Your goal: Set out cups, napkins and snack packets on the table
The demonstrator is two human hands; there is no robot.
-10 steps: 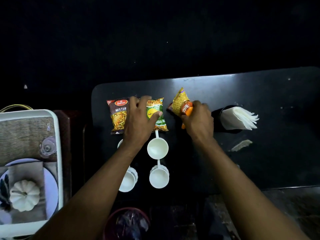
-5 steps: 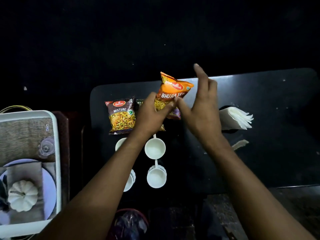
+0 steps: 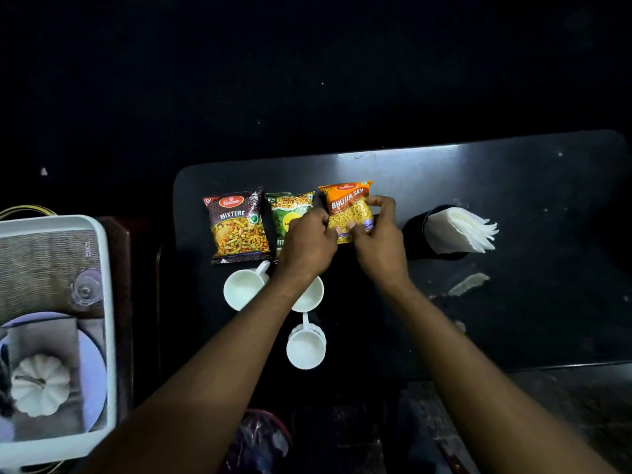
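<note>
Orange foil up front: the Bhujia Sev packet (image 3: 349, 211) sits at the right end of the snack row, and I've got both hands on it. My left hand (image 3: 309, 241) pinches its lower left edge, my right hand (image 3: 379, 241) wraps the right side, fingers (image 3: 383, 201) curled over the top right and thumb pressed on the front. So both sets of fingers are clamped on that one packet.

It sits just beside the green packet (image 3: 290, 213), which my left hand partly covers, and the Mixture packet (image 3: 237, 227) lies further left, flat on the dark counter (image 3: 478, 172). Whether the orange one is fully down or a touch lifted, I can't tell from here.

To do this well, I'd square its top edge with the other two, label facing me, and leave a slim gap so it doesn't overlap the green one. Press it flat, then let go gently, because a puffy bag likes to slide.

Three white cups (image 3: 305, 348) show below the row, with my left wrist over one of them, so I'd lift the hands up and away. Napkins (image 3: 458, 230) stand in their black holder (image 3: 415, 227) near my right hand, which needs care drawing back.
</note>
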